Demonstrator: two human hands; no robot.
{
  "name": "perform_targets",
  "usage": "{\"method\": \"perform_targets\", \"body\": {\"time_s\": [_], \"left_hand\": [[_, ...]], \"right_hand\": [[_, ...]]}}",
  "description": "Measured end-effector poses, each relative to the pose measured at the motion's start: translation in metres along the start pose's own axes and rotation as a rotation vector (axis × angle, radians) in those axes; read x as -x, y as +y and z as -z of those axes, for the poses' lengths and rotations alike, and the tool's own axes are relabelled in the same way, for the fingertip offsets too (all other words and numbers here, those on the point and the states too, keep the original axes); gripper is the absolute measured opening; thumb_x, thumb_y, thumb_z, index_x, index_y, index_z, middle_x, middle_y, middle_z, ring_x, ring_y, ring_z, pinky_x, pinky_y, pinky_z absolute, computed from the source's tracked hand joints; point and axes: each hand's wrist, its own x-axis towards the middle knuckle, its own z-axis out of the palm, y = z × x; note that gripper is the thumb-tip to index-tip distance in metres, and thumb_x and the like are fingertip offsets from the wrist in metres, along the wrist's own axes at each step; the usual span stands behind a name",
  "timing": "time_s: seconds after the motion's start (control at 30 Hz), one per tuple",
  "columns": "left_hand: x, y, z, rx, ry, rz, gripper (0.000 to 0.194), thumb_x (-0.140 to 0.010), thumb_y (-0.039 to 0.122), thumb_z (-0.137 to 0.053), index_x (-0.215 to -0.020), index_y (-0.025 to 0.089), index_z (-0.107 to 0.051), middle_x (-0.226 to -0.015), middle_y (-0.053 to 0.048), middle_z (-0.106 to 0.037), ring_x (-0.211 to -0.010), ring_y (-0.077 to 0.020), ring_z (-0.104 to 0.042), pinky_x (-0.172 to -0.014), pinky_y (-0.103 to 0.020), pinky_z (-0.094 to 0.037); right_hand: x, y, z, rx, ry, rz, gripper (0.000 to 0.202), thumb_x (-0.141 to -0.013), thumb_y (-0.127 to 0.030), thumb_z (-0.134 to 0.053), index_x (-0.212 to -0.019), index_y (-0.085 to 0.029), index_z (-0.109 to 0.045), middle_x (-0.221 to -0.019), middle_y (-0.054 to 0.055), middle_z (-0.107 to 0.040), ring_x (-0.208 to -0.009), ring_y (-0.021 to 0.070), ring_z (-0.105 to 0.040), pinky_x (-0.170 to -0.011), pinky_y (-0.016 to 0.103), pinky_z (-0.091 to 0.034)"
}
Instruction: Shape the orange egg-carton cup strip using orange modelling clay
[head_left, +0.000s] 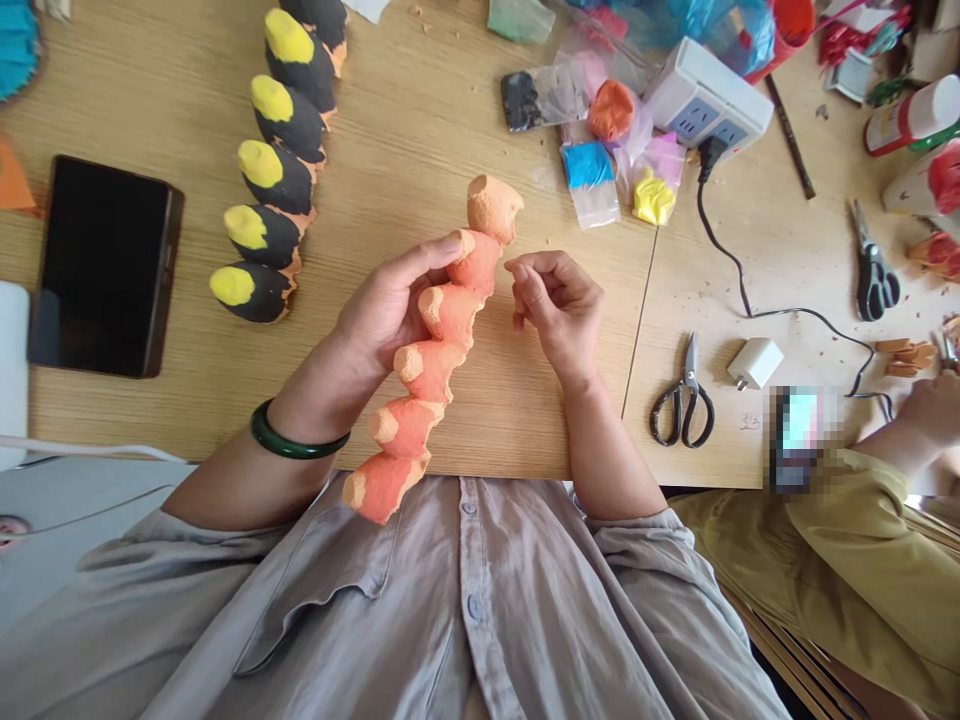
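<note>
My left hand (394,305) grips a long scalloped strip (450,315) of several joined bumps, held slantwise above the table's front edge. Most of its bumps are coated reddish orange with paler tips; the topmost is pale orange all over. My left thumb presses near the second bump from the top. Just right of the strip, apart from it, is my right hand (556,300), with thumb and forefinger pinched together. Anything between those fingertips is too small to make out. A similar strip (281,180), black with yellow tips, lies on the table at upper left.
Left is a dark tablet-like device (105,265). Bags of coloured clay (589,165) lie near a white power strip (705,105) with its cable. Scissors (682,395), more scissors (874,265) and a white charger (755,362) are right. A co-worker's arm (919,425) shows at the right edge.
</note>
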Motion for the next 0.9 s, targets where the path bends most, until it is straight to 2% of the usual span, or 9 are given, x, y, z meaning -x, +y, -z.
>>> {"method": "perform_targets", "body": {"time_s": [0.17, 0.37, 0.5, 0.57, 0.67, 0.77, 0.9], "left_hand": [[0.002, 0.004, -0.013, 0.011, 0.084, -0.009, 0.044, -0.122, 0.026, -0.059, -0.079, 0.02, -0.063, -0.068, 0.0, -0.059, -0.051, -0.0099, -0.049, -0.047, -0.022, -0.04], [-0.003, 0.001, -0.011, 0.088, 0.054, -0.077, 0.036, -0.121, 0.024, -0.057, -0.087, 0.017, -0.069, -0.076, -0.002, -0.064, -0.062, -0.0124, -0.06, -0.06, -0.024, -0.047], [-0.004, 0.001, -0.01, 0.094, 0.064, -0.082, 0.034, -0.123, 0.022, -0.052, -0.096, 0.017, -0.071, -0.08, -0.002, -0.066, -0.062, -0.0139, -0.062, -0.067, -0.028, -0.052], [-0.003, 0.002, -0.012, 0.106, 0.072, -0.083, 0.037, -0.123, 0.021, -0.05, -0.093, 0.016, -0.071, -0.078, -0.002, -0.065, -0.061, -0.0127, -0.06, -0.065, -0.026, -0.051], [-0.003, 0.001, -0.013, 0.108, 0.07, -0.1, 0.043, -0.123, 0.021, -0.052, -0.083, 0.017, -0.066, -0.071, -0.001, -0.058, -0.057, -0.0104, -0.055, -0.055, -0.022, -0.044], [-0.003, 0.0, -0.011, 0.105, 0.068, -0.114, 0.044, -0.123, 0.023, -0.057, -0.08, 0.018, -0.062, -0.069, 0.002, -0.054, -0.052, -0.0076, -0.048, -0.049, -0.019, -0.037], [-0.001, 0.001, -0.013, 0.11, 0.027, -0.163, 0.046, -0.124, 0.017, -0.053, -0.079, 0.016, -0.062, -0.069, 0.003, -0.049, -0.05, -0.0051, -0.046, -0.049, -0.016, -0.038]], "right_hand": [[0.001, -0.003, -0.002, -0.074, -0.033, 0.006, 0.06, -0.106, -0.086, -0.079, -0.106, -0.025, -0.079, -0.065, -0.008, -0.054, -0.05, 0.0092, -0.05, -0.047, 0.024, -0.05], [-0.006, 0.013, 0.005, -0.259, -0.109, -0.098, 0.059, -0.104, -0.081, -0.084, -0.121, -0.024, -0.078, -0.082, -0.005, -0.069, -0.057, 0.0096, -0.055, -0.053, 0.024, -0.062], [-0.008, 0.013, 0.009, -0.341, -0.176, -0.156, 0.052, -0.104, -0.072, -0.086, -0.123, -0.024, -0.076, -0.091, -0.002, -0.071, -0.064, 0.011, -0.056, -0.055, 0.025, -0.064], [-0.007, 0.007, 0.008, -0.369, -0.193, -0.186, 0.049, -0.103, -0.069, -0.088, -0.115, -0.024, -0.076, -0.094, 0.0, -0.071, -0.066, 0.0117, -0.055, -0.051, 0.023, -0.061], [-0.004, -0.003, 0.005, -0.375, -0.177, -0.243, 0.055, -0.098, -0.074, -0.092, -0.099, -0.023, -0.072, -0.088, -0.001, -0.067, -0.063, 0.0101, -0.049, -0.044, 0.02, -0.048], [-0.002, -0.01, 0.003, -0.349, -0.154, -0.289, 0.059, -0.095, -0.076, -0.096, -0.098, -0.022, -0.073, -0.082, -0.005, -0.061, -0.056, 0.0065, -0.038, -0.042, 0.018, -0.035], [-0.001, -0.015, 0.0, -0.37, -0.14, -0.306, 0.06, -0.089, -0.075, -0.102, -0.099, -0.022, -0.075, -0.082, -0.005, -0.061, -0.057, 0.0063, -0.04, -0.043, 0.019, -0.035]]}}
